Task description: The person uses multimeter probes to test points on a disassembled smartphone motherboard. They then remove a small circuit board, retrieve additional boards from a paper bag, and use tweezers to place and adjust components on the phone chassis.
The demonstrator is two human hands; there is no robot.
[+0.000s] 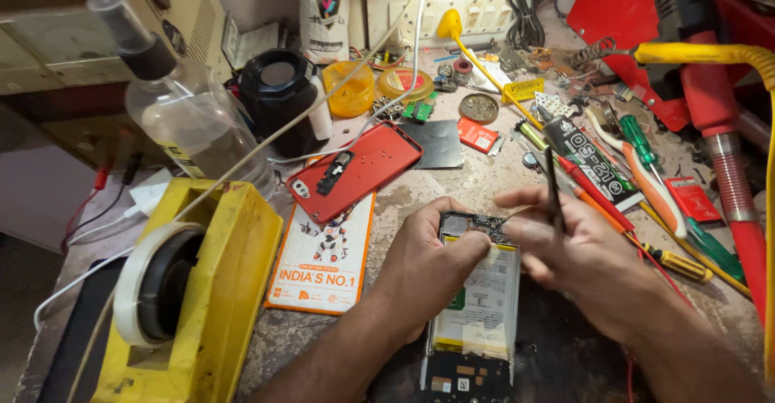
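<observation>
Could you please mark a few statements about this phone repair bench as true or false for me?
1. The left hand rests on the opened phone. True.
2. The right hand holds a screwdriver. False: it holds black tweezers over the phone's upper end.
3. The red back cover lies beyond the hands, inner side up. True.
4. The yellow tape dispenser stands right of the phone. False: it stands to the left.
5. The clear bottle lies on its side. False: it stands, seen at a tilt.

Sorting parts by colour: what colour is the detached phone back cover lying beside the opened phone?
Red, seen clearly in the head view: the back cover.
</observation>
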